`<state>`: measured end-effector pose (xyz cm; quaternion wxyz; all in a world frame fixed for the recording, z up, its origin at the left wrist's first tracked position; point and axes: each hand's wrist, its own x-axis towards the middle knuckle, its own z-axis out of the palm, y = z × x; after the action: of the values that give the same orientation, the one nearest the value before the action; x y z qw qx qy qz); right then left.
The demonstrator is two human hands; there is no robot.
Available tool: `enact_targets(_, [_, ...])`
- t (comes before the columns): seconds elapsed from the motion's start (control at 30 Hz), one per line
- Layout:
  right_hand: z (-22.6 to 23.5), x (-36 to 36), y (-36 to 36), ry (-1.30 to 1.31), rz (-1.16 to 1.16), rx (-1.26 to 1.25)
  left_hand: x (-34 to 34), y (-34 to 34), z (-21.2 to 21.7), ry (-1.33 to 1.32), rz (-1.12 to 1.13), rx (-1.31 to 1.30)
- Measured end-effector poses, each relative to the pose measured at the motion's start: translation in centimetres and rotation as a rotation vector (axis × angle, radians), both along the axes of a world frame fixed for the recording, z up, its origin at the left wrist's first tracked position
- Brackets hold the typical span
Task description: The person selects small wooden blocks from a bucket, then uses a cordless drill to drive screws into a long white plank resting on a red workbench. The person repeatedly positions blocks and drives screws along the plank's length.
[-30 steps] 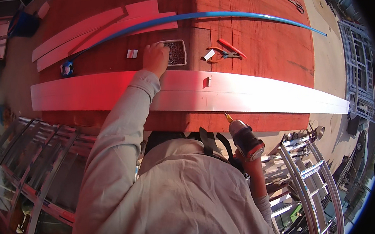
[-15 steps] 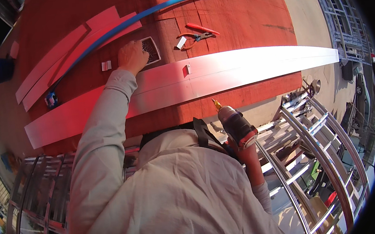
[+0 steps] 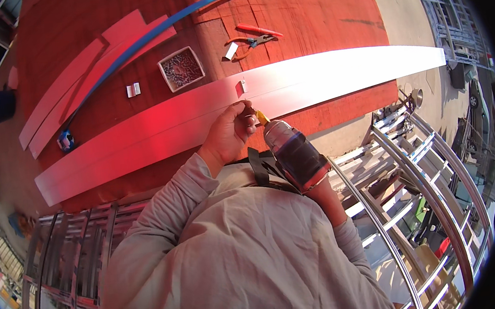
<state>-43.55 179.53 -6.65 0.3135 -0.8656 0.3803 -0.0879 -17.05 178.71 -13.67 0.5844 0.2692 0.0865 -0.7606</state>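
Observation:
My right hand (image 3: 316,189) grips a cordless drill driver (image 3: 296,154) with a dark and red body, mostly hidden behind it. Its yellow-gold bit (image 3: 262,118) points up and left, over the near edge of a long white panel (image 3: 306,83). At the bit's tip, the fingers of my left hand (image 3: 229,133) are pinched together; whatever small piece they hold is too tiny to make out. A small white bracket (image 3: 241,86) sits on the panel just beyond my fingertips. Past the panel, a square box (image 3: 182,69) holds many small metal fasteners that look like screws.
The table has a red cover (image 3: 306,18). On it lie orange-handled pliers (image 3: 251,42), a red marker-like tool (image 3: 259,30), a white block (image 3: 133,90), a blue tape measure (image 3: 66,141), pale strips (image 3: 73,82) and a long blue strip (image 3: 197,5). Metal frames (image 3: 424,197) stand at right.
My left hand has come back from the fastener box to the drill's tip, fingers pinched. The drill has moved slightly left and nearer the panel, and the view has shifted a little.

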Motion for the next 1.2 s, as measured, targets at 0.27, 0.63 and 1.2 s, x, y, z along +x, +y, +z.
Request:
enact_targets(0.27, [0.5,1.8,-0.6,-0.092,-0.033,0.011,-1.0,0.1,1.8,0.148,0.084,-0.017])
enact_targets(0.63, [0.5,0.2,-0.2,-0.057,-0.013,0.014,-0.2,0.2,-2.1,-0.535,-0.130,-0.175])
enact_targets(1.2, [-1.6,-2.7,1.8,-0.216,-0.429,0.331,3.9,-6.5,-11.1,-2.243,-0.232,-0.610])
